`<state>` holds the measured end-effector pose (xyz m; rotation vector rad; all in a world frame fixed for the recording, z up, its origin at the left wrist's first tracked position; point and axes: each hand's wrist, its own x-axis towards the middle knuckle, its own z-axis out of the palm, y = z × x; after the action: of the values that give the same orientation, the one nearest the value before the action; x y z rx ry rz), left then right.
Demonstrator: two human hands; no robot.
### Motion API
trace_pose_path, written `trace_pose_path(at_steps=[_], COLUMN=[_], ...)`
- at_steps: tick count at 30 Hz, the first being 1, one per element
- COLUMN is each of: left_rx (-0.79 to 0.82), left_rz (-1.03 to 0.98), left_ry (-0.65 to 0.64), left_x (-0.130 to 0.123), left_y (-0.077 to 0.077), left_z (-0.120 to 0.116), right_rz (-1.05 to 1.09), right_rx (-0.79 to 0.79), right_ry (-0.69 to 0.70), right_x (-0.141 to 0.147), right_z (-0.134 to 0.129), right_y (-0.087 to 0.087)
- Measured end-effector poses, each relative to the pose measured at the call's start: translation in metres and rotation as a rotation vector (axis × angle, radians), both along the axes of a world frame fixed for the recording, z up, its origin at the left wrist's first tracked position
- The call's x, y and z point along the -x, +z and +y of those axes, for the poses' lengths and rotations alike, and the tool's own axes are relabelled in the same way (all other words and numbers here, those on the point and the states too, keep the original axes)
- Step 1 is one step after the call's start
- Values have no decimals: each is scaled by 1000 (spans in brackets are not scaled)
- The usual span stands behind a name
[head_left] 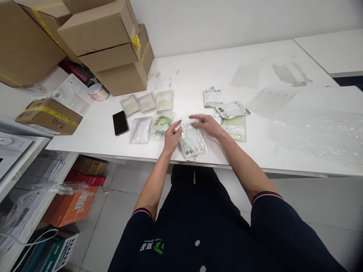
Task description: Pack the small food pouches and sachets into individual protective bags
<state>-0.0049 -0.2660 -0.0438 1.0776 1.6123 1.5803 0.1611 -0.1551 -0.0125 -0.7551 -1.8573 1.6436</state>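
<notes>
Both hands are at a clear plastic bag with a white-and-green spouted pouch inside, near the table's front edge. My left hand pinches the bag's upper left edge. Thumb and fingers of my right hand close on its upper right edge. Left of the bag lie a green printed pouch in clear plastic and a silvery packet. Behind them sit three pale green packets. To the right are two spouted pouches, one partly over a flat green packet.
A black phone lies on the white table. Stacked cardboard boxes and a small tub stand at the left. Clear plastic wrap spreads over the right side. A shelf with an orange box is at lower left.
</notes>
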Motion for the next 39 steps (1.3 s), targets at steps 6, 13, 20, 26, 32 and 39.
trace_pose_path(at_steps=[6,13,20,26,32,39], left_rx=[64,244,409,245,312,375], left_rz=[90,151,440,994,1190,1258], left_ry=[-63,-132,-119,47,-153,-163], left_x=[20,34,35,2,-14,1], left_y=[5,23,31,28,17,4], left_z=[5,12,16,-11,-12,15], right_rz=[-291,-453,-195,-487,-637,-799], right_rx=[-201,-412,124,-157,-304,-565], right_ry=[43,49,-76,-393,-478,-491], right_x=[-1,4,16,40,82,99], right_z=[10,10,0,17,37,27], right_y=[18,29,-6,-21,-17,-4])
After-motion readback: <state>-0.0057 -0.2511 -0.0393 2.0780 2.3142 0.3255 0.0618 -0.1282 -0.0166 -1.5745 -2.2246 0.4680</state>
